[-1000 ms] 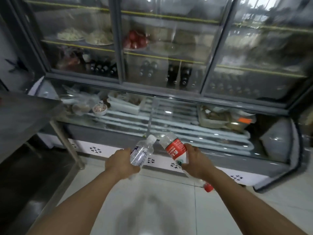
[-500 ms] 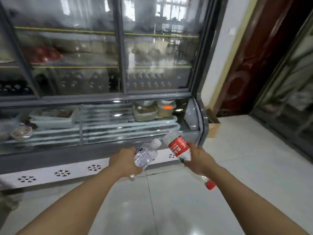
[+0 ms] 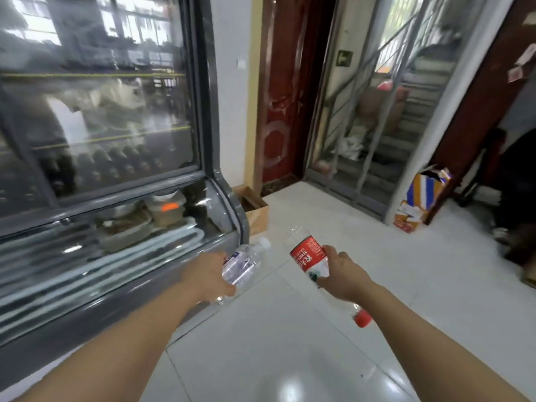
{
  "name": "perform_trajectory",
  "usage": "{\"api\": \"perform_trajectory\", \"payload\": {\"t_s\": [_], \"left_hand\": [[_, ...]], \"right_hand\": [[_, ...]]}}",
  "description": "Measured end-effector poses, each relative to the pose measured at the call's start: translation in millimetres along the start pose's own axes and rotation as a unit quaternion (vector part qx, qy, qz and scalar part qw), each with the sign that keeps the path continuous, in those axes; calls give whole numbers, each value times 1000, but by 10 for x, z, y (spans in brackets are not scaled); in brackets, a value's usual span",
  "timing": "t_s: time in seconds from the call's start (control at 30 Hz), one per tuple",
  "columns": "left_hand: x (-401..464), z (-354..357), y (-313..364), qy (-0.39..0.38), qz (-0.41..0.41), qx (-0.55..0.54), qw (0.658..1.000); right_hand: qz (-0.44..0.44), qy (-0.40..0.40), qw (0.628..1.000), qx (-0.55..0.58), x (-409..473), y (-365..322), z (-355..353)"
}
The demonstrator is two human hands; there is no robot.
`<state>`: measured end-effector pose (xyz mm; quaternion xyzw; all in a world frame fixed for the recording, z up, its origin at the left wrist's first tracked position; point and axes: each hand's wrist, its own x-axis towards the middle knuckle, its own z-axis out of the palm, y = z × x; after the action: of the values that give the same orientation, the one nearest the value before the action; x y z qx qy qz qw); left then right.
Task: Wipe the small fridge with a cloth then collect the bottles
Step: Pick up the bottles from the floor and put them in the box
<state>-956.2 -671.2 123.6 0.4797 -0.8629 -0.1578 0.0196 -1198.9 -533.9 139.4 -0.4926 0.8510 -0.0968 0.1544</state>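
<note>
The view has swung right, the fridge (image 3: 101,175) now filling the left of frame; left hand (image 3: 207,274) grips a clear bottle (image 3: 246,261), right hand (image 3: 342,274) a red-labelled bottle (image 3: 309,256), centre frame above the floor (image 3: 290,358).

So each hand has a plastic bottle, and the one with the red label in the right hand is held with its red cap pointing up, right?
Not quite. In the head view the right hand does hold the red-label bottle, but upside down: its red cap points down toward the floor. The left hand holds the other clear bottle, as you said.
</note>
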Motion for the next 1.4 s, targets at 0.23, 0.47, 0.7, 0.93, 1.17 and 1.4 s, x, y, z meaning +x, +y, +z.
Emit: {"api": "perform_trajectory", "payload": {"t_s": [0.23, 0.47, 0.7, 0.93, 1.17, 1.4], "left_hand": [[768, -64, 496, -33, 82, -5, 996], [1451, 16, 1160, -47, 140, -3, 989], [2398, 195, 1985, -38, 140, 9, 989], [3306, 285, 2979, -18, 103, 40, 994], [4196, 286, 3577, -1, 85, 46, 995], [5583, 312, 3820, 4, 63, 42, 997]], "right_hand": [[86, 42, 995, 13, 162, 426, -367], [131, 67, 989, 23, 590, 976, -639], [122, 67, 989, 38, 1575, 1824, -920], [81, 39, 995, 36, 2745, 2767, -1390], [52, 27, 998, 35, 3819, 3324, -1720], [36, 42, 998, 33, 5016, 3626, -2056]]}}
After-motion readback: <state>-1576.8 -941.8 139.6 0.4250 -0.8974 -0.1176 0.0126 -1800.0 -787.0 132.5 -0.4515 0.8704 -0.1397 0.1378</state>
